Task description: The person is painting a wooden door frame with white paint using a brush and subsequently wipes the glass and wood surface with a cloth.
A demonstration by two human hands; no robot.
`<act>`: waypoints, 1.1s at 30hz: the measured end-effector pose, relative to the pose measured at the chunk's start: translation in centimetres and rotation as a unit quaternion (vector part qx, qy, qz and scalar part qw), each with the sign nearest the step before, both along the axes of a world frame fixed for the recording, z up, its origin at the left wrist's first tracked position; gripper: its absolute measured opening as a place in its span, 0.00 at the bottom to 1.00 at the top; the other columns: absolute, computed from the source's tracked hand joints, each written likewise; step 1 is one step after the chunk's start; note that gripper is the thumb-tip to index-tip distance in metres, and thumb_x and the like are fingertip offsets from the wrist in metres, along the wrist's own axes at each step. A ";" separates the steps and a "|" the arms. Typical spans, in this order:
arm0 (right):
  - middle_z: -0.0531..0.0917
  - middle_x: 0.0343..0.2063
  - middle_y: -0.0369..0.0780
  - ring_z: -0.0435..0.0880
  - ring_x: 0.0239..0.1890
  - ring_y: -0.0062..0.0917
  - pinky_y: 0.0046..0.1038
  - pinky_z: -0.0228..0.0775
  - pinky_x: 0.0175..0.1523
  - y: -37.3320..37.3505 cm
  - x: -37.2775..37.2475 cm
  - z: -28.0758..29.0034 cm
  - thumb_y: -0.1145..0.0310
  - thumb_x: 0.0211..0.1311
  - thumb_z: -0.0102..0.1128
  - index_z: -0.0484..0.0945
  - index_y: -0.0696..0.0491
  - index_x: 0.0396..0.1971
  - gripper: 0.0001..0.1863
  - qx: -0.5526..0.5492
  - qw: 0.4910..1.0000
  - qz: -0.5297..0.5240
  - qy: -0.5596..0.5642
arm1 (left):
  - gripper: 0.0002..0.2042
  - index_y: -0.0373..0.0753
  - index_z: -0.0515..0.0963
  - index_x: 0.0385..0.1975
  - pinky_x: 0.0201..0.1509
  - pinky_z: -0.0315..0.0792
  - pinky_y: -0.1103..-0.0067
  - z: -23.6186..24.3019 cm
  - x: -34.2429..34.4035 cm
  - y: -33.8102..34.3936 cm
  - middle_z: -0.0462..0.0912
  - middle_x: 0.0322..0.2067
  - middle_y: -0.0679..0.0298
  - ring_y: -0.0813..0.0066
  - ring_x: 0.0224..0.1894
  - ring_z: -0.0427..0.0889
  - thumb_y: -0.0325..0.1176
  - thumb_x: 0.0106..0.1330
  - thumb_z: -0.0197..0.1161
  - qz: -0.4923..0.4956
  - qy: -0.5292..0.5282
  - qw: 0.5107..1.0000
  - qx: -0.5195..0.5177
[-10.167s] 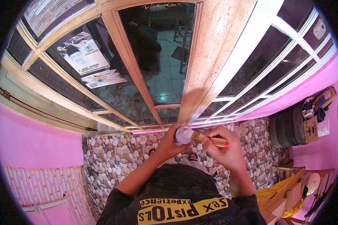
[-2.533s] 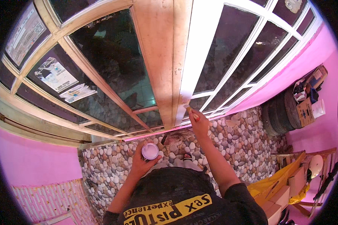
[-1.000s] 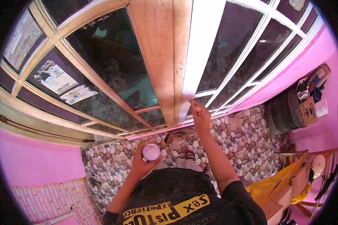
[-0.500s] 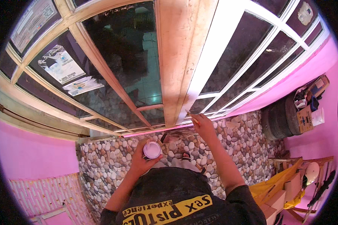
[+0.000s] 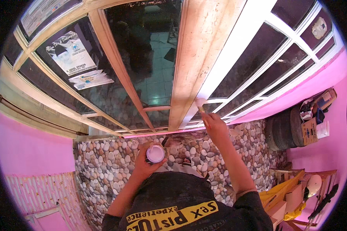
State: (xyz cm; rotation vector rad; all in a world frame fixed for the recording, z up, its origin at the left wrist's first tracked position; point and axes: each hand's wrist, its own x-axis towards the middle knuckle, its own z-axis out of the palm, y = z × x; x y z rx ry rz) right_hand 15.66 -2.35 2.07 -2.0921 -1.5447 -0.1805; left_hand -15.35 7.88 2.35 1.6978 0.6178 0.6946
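My right hand (image 5: 215, 126) is closed around the handle of a paintbrush (image 5: 200, 104). Its pale bristles touch the white-painted strip of the window frame (image 5: 229, 50), near the lower end. Beside that strip runs a bare, tan wooden post (image 5: 193, 46). In front of my body, my left hand (image 5: 142, 163) grips a small round paint tub (image 5: 155, 153) from its left side. Pale, whitish paint shows inside the tub, which is held upright. Parts of the left fingers are hidden behind the tub.
Glass panes (image 5: 142, 57) fill the frames on both sides. Pebble-patterned flooring (image 5: 104, 165) lies below. At the right stand dark stacked tires (image 5: 283, 129), a cardboard box (image 5: 309, 131) and a white bucket (image 5: 323, 129). Nearer are a wooden rack (image 5: 324, 179) and a helmet (image 5: 314, 185).
My right hand has moved slightly up and right with the paintbrush, along the white strip. The left hand stays in nearly the same place with the tub. The view has shifted a little.
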 end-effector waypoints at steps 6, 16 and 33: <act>0.79 0.34 0.45 0.82 0.33 0.40 0.37 0.78 0.33 1.7 1.1 -1.8 0.68 0.64 0.55 0.76 0.52 0.48 0.13 -0.087 0.996 0.004 -0.018 | 0.33 0.40 0.67 0.55 0.58 0.71 0.71 -0.9 0.2 0.2 0.76 0.51 0.59 0.68 0.53 0.77 0.33 0.49 0.78 -0.012 0.029 0.998 0.046; 0.80 0.35 0.44 0.82 0.36 0.39 0.36 0.78 0.36 0.9 -1.0 5.0 0.70 0.62 0.57 0.78 0.53 0.44 0.11 -0.013 1.000 0.005 -0.017 | 0.33 0.38 0.67 0.56 0.59 0.70 0.71 -2.1 -0.1 0.0 0.76 0.51 0.58 0.66 0.54 0.77 0.32 0.50 0.77 -0.024 0.011 0.999 0.024; 0.78 0.31 0.42 0.81 0.33 0.37 0.35 0.78 0.34 0.1 -0.6 5.6 0.67 0.63 0.57 0.77 0.53 0.45 0.13 0.003 0.999 0.018 -0.030 | 0.40 0.39 0.61 0.60 0.60 0.70 0.69 -1.5 -0.3 -0.5 0.76 0.54 0.55 0.65 0.55 0.77 0.35 0.48 0.79 -0.029 0.012 0.997 0.073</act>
